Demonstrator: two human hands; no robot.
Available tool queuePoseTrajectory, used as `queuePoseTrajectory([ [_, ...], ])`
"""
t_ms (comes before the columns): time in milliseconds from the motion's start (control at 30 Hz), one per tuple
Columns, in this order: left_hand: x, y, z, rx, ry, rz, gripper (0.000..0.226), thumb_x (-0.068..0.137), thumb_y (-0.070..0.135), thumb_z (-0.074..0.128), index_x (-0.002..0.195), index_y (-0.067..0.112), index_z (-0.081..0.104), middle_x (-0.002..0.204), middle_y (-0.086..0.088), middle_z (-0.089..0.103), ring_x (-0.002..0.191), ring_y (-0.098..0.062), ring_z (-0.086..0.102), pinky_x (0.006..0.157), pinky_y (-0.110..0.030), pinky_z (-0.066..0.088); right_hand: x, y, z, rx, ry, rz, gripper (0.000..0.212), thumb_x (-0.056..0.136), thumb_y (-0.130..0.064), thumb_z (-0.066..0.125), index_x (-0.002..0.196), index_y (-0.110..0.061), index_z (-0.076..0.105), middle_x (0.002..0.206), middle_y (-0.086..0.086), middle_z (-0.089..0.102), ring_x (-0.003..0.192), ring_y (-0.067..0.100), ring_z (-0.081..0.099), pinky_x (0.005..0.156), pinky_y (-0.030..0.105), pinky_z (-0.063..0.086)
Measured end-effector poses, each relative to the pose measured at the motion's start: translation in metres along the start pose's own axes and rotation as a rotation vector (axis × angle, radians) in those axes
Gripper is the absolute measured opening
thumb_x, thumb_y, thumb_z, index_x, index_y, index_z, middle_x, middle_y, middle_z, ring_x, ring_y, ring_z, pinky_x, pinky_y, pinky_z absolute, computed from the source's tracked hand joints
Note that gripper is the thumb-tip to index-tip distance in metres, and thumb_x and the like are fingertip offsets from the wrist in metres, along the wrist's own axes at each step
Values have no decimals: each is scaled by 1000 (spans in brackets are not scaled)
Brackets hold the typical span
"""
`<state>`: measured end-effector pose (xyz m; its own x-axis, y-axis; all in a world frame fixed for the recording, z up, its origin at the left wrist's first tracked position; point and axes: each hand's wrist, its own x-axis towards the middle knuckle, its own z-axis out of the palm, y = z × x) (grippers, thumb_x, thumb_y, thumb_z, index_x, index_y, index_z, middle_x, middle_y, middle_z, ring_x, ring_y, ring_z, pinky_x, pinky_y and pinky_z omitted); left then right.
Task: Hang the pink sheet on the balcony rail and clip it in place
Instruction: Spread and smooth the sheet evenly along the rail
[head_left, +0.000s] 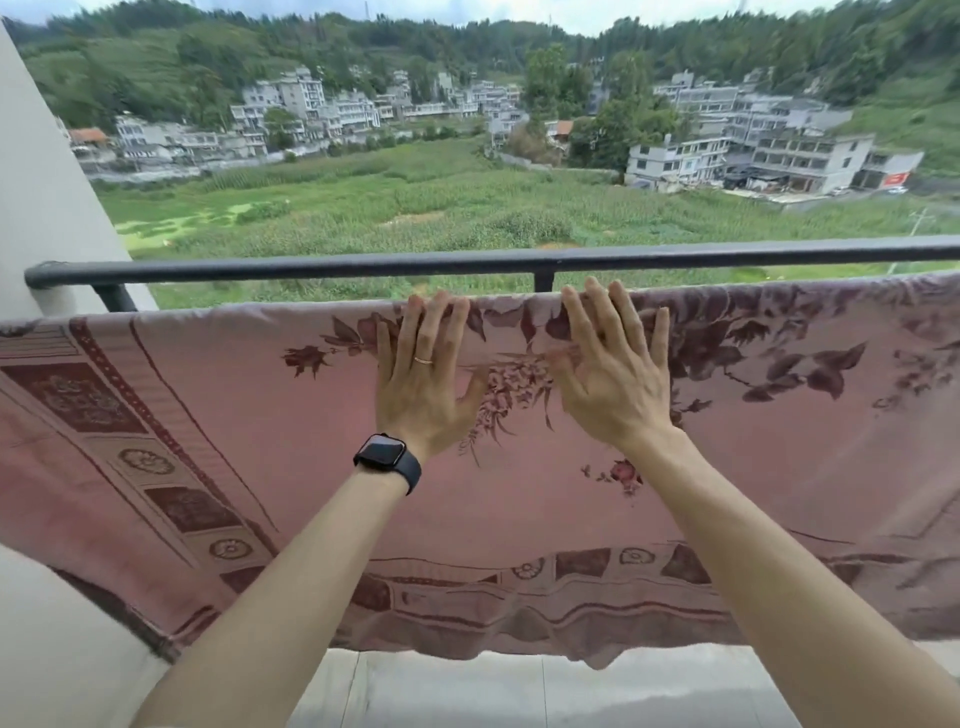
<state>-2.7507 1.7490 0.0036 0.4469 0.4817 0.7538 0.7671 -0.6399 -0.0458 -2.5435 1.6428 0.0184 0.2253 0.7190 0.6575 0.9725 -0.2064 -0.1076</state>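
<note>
So the pink sheet (519, 493) is hanging just below the black top rail (363, 266). The left hand (423, 374) and right hand (613, 374) are pressing flat on it, grip apart, holding nothing. I'd be smoothing outward before clipping.

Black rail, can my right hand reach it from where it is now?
Probably yes. The right hand lies flat on the sheet's top edge, and the rail runs just beyond it with only open air between.
</note>
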Motion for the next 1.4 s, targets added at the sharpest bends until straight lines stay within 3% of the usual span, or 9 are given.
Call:
queuePoseTrajectory([
  [100, 16, 5, -2, 30, 27, 1, 69, 95, 56, 42, 154, 23, 29, 160, -4, 29, 149, -27, 22, 119, -60, 4, 14, 30, -15, -11, 8, 4, 65, 102, -64, 20, 160, -36, 15, 170, -4, 7, 156, 14, -4, 121, 55, -15],
  [233, 38, 30, 3, 12, -6, 26, 70, 96, 59, 33, 157, 28, 19, 163, -2, 21, 151, -25, 16, 120, -58, -1, 9, 73, -20, -30, -13, 124, 62, 102, -59, 27, 159, -39, 14, 170, -6, 2, 156, 15, -9, 121, 60, -10],
  [400, 22, 46, 19, 17, 9, -12, 73, 96, 60, 38, 157, 23, 24, 164, -4, 22, 152, -28, 16, 120, -59, 9, -10, 76, -11, 5, 33, 111, 66, 100, -61, 30, 160, -36, 14, 170, -3, 6, 156, 18, -6, 123, 58, -8],
  [600, 30, 53, 9, 38, -3, 7, 72, 94, 57, 42, 155, 22, 27, 162, -8, 24, 150, -29, 17, 119, -60, 2, -1, 95, -17, 0, 55, 45, 65, 99, -63, 32, 159, -39, 20, 169, -2, 12, 156, 18, 0, 121, 60, -8],
  [733, 55, 88, 1, -5, -66, 53, 72, 93, 56, 41, 155, 24, 28, 162, -5, 26, 149, -27, 22, 118, -59, 0, 8, 117, -24, 9, 81, 191, 69, 100, -64, 27, 161, -33, 14, 170, -2, 2, 156, 19, -7, 121, 58, -12],
  [867, 60, 114, 7, 23, -129, 49, 70, 92, 56, 39, 152, 21, 34, 153, -6, 39, 145, -29, 31, 117, -63, 7, 3, 138, -32, 22, 36, 195, 65, 99, -62, 25, 157, -32, 25, 168, -3, 16, 156, 17, -1, 121, 60, -10],
  [1067, 79, 167, 22, -45, -14, 90, 68, 93, 54, 40, 150, 18, 34, 156, -7, 34, 148, -30, 23, 117, -59, -7, -2, 156, -47, 12, -5, 46, 61, 101, -60, 25, 157, -35, 28, 168, -3, 20, 156, 16, 8, 123, 58, -6],
  [1267, 106, 236, 45, -82, -15, 211, 63, 95, 48, 38, 150, 18, 37, 144, -6, 48, 136, -30, 41, 116, -61, 13, 1, 239, -66, -49, 60, 290, 50, 105, -48, 29, 153, -38, 34, 167, -3, 19, 156, 18, 2, 123, 55, -9],
  [1400, 88, 246, 65, -63, 85, 154, 63, 96, 51, 37, 150, 20, 36, 147, -5, 44, 139, -30, 36, 119, -56, 3, -17, 260, -54, -59, 113, 221, 49, 103, -42, 39, 151, -34, 38, 162, -2, 30, 156, 22, 9, 123, 59, -2],
])
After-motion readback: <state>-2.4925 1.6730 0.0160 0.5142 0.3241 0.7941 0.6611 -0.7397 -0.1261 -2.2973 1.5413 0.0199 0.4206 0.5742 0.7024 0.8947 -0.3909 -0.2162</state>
